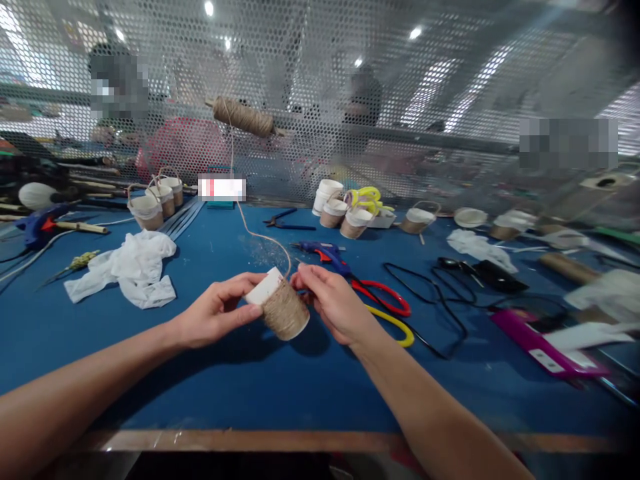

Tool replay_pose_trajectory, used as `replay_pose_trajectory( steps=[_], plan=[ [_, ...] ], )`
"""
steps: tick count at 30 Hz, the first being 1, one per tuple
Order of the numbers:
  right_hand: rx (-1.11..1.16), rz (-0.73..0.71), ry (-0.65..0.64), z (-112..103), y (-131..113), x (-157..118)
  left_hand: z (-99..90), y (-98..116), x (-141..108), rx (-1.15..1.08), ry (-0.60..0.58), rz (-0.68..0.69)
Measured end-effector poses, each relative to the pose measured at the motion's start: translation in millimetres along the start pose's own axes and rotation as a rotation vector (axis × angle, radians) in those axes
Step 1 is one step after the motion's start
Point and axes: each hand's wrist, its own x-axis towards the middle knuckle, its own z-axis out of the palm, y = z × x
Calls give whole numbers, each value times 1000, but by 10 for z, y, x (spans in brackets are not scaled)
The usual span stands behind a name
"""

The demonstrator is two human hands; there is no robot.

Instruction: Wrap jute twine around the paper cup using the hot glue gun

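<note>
A white paper cup (287, 312), wound with brown twine over most of its side, is tilted above the blue table. My left hand (220, 309) grips its bare white rim end between thumb and fingers. At the cup's other side, my right hand (326, 298) pinches near the wrapped edge, where the twine (270, 238) meets the cup. That strand runs back and up to a twine spool (243, 117) mounted on the mesh screen. Just behind my right hand lie a blue glue gun (327, 255) and scissors (385, 297) with red and yellow handles.
Twine-wrapped cups with handles (147, 212) stand at the back left; more cups (356, 223) stand at the back centre and right. Pliers (289, 220), a white cloth (131, 267), black cable (453, 320) and a purple power strip (543, 347) lie around. Perforated metal mesh (310, 73) rises behind.
</note>
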Motion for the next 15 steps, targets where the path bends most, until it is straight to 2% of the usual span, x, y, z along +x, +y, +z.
replay_pose_trajectory(
  steps=[7,11,15],
  plan=[
    [33,84,-141,37,-29,-12,-8,27,4,167,-34,68],
    [115,152,-314,17,6,-21,-18,-9,6,175,2,81],
    [111,123,-346,-8,40,-33,-25,-53,8,181,48,59]
  ],
)
